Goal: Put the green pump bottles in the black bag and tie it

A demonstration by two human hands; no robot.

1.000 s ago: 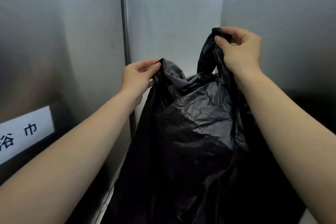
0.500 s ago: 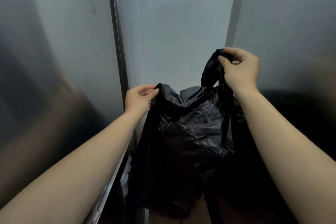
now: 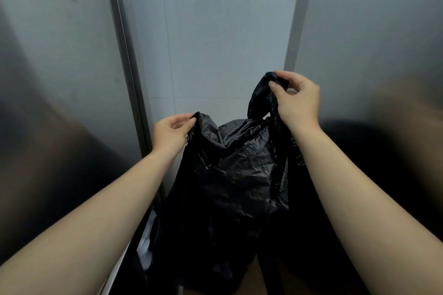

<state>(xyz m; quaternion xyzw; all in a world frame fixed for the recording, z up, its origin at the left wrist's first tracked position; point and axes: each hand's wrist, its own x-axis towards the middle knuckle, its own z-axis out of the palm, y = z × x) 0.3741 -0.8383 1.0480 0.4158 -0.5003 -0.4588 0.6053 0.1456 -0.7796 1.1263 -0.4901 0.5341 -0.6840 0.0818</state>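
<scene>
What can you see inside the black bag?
Nothing: the black bag is opaque, and its crumpled folds cover the opening between the left hand and right hand, hiding any contents.

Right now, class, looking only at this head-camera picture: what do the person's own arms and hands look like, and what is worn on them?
Both forearms are bare as far as the frame shows; no sleeves come into view. The left hand and right hand wear no gloves. No ring, watch or bracelet can be seen. The nails look short and unpainted.

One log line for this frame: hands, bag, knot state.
left hand: pinching left handle | right hand: pinching right handle, higher | black bag: untied | bottles: unseen
</scene>
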